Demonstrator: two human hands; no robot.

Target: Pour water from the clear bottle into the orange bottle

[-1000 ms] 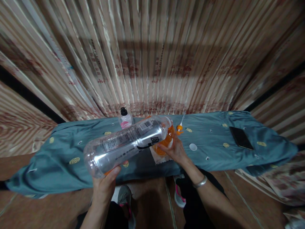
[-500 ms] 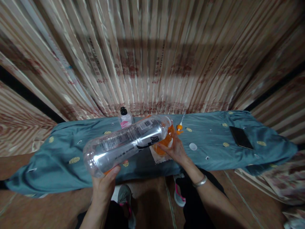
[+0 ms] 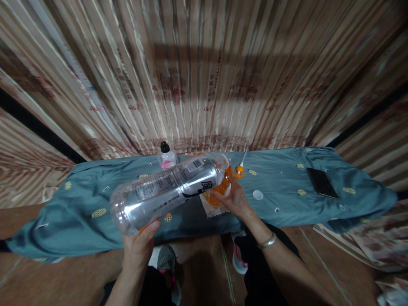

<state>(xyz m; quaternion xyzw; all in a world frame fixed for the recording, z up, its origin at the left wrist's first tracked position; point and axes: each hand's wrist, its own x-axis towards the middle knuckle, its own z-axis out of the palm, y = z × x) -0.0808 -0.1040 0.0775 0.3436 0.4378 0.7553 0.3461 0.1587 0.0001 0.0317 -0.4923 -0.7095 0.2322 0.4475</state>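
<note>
On the cloth (image 3: 280,202) before the curtain (image 3: 204,85), a pump (image 3: 240,170), a lid (image 3: 258,195) nearer the front and, farther right, a phone (image 3: 321,183) lie right of the bottle (image 3: 168,193) in the left hand (image 3: 140,242), with a flask (image 3: 168,161) behind it and paper (image 3: 214,212) below the right hand's jar (image 3: 213,201)

Left hand (image 3: 140,239) grips; right hand (image 3: 234,199) grips farther forward.

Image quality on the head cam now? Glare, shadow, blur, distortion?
Head view: dim overall, darkest at upper right; bright glare streaks along the large clear bottle, its small print too soft to read; a dark, shadow-like band crosses the striped curtain; wide-angle stretch and smearing toward the frame edges.
</note>
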